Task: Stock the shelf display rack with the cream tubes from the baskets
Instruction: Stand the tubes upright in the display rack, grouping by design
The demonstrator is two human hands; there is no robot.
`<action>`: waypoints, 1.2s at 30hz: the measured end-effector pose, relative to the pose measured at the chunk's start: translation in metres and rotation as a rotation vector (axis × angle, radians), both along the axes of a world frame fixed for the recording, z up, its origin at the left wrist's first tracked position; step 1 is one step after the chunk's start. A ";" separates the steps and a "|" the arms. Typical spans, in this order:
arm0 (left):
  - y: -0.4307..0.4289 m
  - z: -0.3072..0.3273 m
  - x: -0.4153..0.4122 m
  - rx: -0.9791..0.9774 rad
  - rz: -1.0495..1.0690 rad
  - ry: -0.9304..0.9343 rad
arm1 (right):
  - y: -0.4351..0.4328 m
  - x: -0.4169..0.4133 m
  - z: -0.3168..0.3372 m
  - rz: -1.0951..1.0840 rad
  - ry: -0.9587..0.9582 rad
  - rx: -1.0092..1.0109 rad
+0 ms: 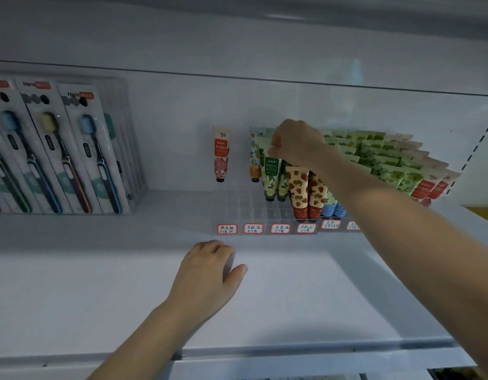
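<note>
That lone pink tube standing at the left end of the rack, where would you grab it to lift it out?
I'd pinch the pink tube near its flat crimped top, coming from above and the front. It stands cap-down in the clear rack, so the upper end is free, with open gaps on both sides.
</note>
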State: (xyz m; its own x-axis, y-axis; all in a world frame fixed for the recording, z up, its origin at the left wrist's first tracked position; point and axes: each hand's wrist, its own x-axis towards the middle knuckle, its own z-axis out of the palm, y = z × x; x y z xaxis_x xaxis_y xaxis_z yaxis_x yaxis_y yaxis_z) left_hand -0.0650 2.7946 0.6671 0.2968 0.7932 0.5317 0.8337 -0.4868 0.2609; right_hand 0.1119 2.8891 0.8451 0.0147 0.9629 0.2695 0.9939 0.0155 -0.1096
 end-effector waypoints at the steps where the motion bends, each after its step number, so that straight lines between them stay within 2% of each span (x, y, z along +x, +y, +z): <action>1: 0.000 0.000 0.000 0.003 0.001 0.009 | 0.000 0.001 0.000 -0.008 -0.018 -0.001; 8: 0.001 -0.001 0.000 -0.008 0.004 0.038 | -0.004 0.003 -0.001 -0.023 -0.122 0.014; 15: 0.000 0.000 0.000 -0.040 -0.002 0.025 | 0.000 0.004 -0.007 -0.020 -0.140 0.035; 31: 0.000 0.001 -0.001 -0.106 -0.009 -0.002 | -0.006 0.013 -0.002 0.101 0.005 0.094; 36: 0.000 0.005 0.000 -0.128 -0.020 -0.006 | -0.009 0.014 -0.007 0.124 0.155 0.240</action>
State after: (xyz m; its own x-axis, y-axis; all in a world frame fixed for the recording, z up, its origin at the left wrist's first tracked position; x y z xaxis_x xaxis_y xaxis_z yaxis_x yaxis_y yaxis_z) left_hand -0.0652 2.7942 0.6716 0.3105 0.8487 0.4281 0.8223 -0.4658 0.3270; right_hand 0.1263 2.8798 0.8381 -0.0403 0.8688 0.4935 0.9544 0.1796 -0.2384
